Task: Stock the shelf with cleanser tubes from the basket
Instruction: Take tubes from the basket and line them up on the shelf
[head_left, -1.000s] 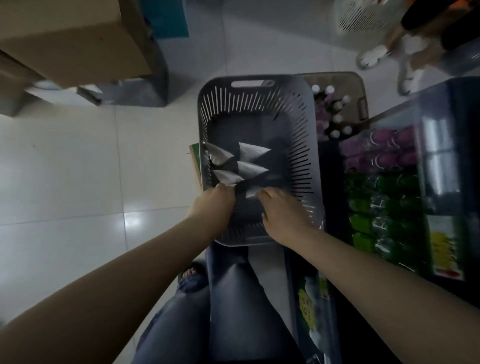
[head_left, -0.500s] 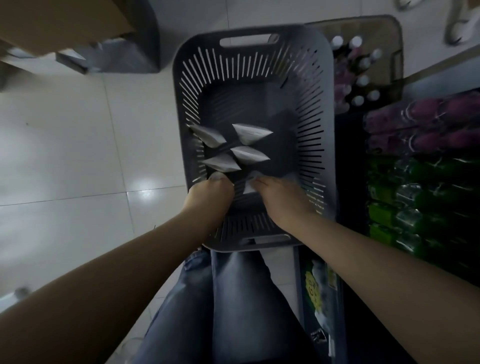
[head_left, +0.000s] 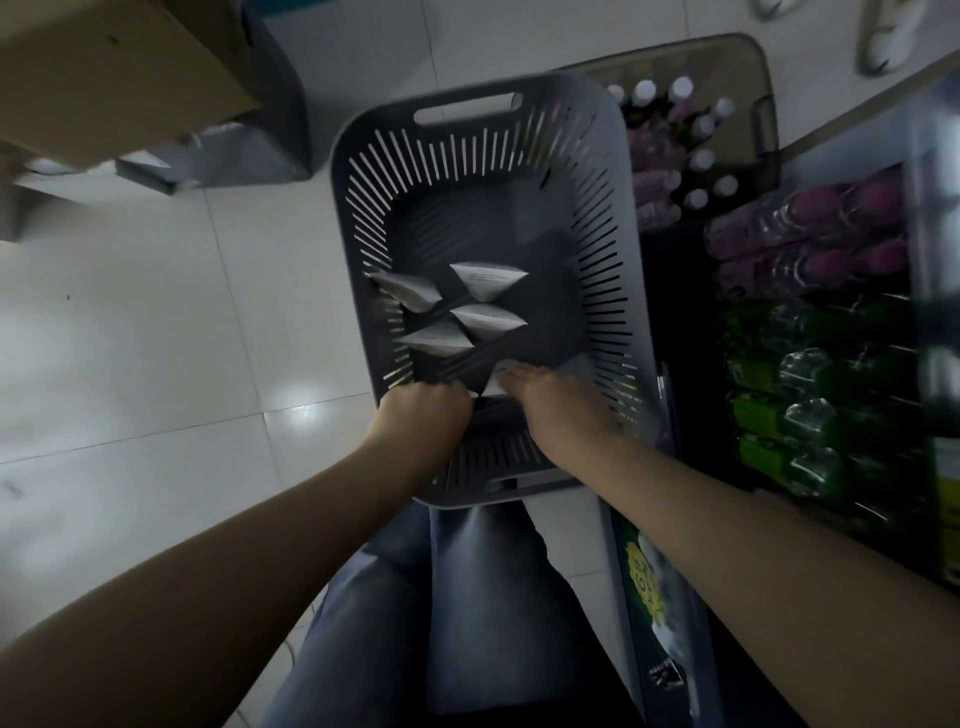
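- Down inside the grey basket (head_left: 613, 218), four cleanser tubes (head_left: 488, 322) fan out with their silver crimped ends pointing away, just beyond both hands.
- Left hand (head_left: 423, 415) is curled tight round the dark near ends of those tubes.
- Right hand (head_left: 553, 408), close beside it, curls its fingers over another pale tube end (head_left: 491, 385).
- Shelf (head_left: 927, 312) of green bottles (head_left: 810, 415) stands right of the basket.

From my remote seat I saw a grey slotted basket (head_left: 374, 124) before the person's knees, four cleanser tubes (head_left: 488, 280) fanned inside showing white crimped ends, the left hand (head_left: 423, 415) curled over their dark bodies, the right hand (head_left: 556, 400) covering another tube, its grip hidden, and green bottles (head_left: 810, 415) close by on the right.
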